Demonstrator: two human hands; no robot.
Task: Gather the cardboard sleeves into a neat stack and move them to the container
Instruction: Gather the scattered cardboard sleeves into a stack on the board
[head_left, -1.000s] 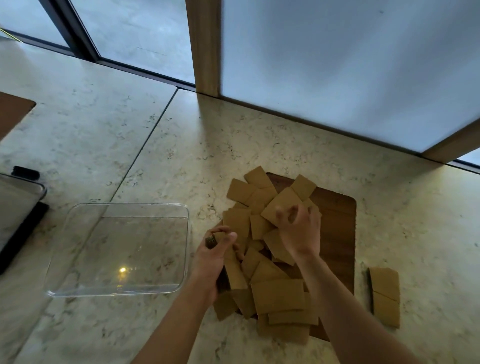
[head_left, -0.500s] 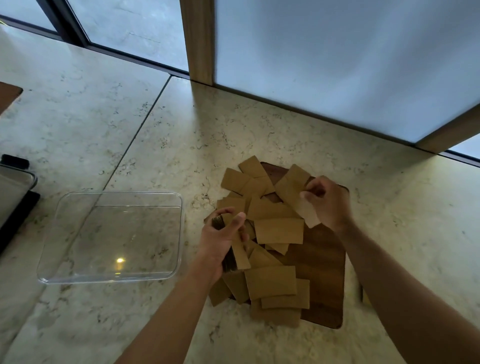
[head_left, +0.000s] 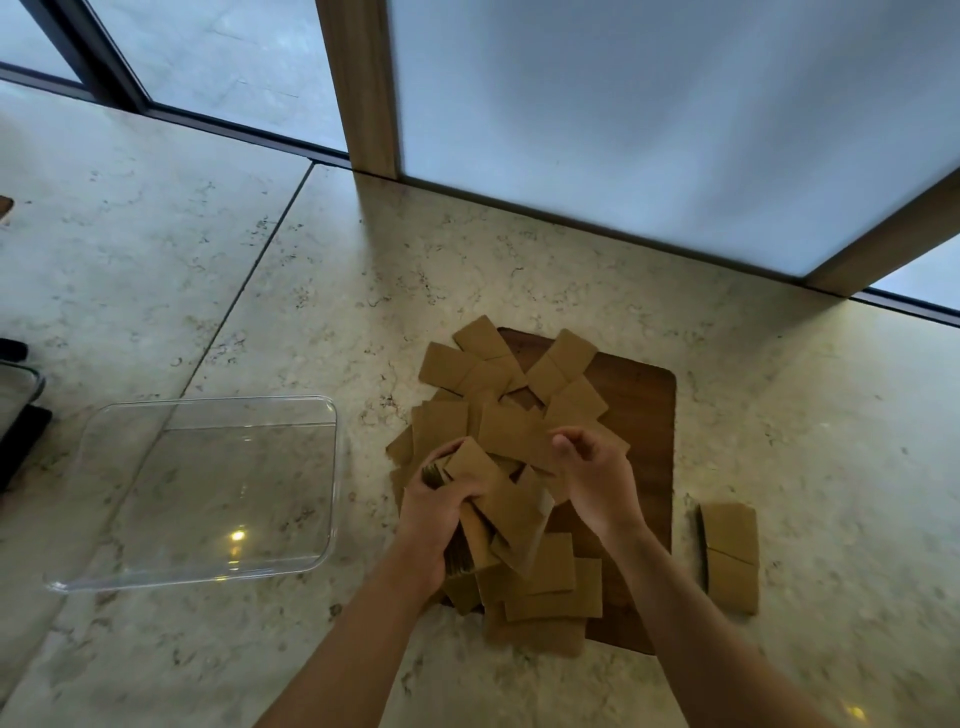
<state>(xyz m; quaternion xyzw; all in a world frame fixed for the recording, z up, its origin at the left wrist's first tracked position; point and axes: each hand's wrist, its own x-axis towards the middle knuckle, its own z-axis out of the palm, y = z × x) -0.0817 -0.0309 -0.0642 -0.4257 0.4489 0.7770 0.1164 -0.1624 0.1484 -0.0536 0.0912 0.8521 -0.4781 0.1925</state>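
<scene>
We find the left hand (head_left: 441, 512) gripping a partial stack of cardboard sleeves (head_left: 470, 525); right hand (head_left: 592, 475) fingers loosely curled, holding nothing. Most sleeves (head_left: 545, 582) lie scattered over the wooden board (head_left: 647, 415). The clear container (head_left: 332, 415) holds none.

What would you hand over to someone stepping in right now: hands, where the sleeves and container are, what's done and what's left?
Left hand: grips a partial stack of sleeves, edge-on, over the pile.
Right hand: fingers curled above the pile; whether it pinches a sleeve cannot be told.
Loose sleeves: scattered on the wooden board; two more sleeves lie on the counter to the board's right.
Clear container: left of the board, nothing in it.
Done: some sleeves gathered in the left grip.
Left: collect the rest, square the stack, place it in the container.
</scene>
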